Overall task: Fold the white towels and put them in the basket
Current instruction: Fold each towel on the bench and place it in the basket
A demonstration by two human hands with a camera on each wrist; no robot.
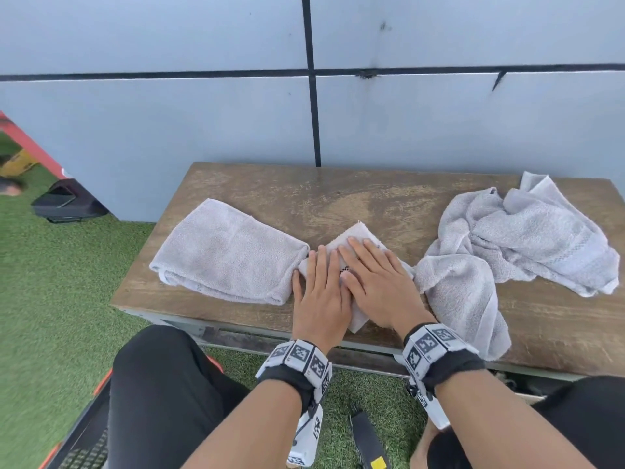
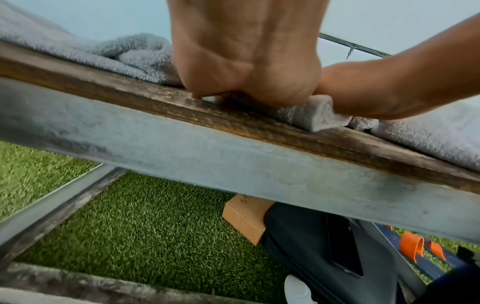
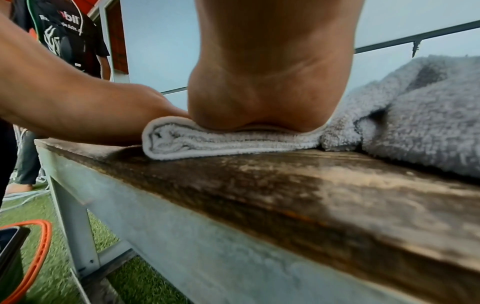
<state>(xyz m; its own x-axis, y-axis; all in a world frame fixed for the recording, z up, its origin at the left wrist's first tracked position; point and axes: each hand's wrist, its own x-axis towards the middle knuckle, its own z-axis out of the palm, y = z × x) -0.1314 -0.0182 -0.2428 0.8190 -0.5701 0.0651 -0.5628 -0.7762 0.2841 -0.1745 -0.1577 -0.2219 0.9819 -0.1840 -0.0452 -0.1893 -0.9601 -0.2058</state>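
While both palms are flat on the small folded white towel [image 1: 351, 242] near the front edge of the worn wooden bench top [image 1: 338, 198], nothing is actually gripped: the left hand [image 1: 319, 292] and right hand [image 1: 378, 286] just press down with straight fingers. Main risk imo is the stack springing open once the pressure lifts, since the layers look thick in the right wrist view. It also sits close to the near edge, so a sloppy pickup could drag it off onto the green turf [image 1: 50, 299]. The bigger folded grey-white towel [image 1: 226, 255] touches it on the left, and the crumpled towel heap [image 1: 514, 238] crowds the right, so either could snag. I can't pick out a basket for sure.
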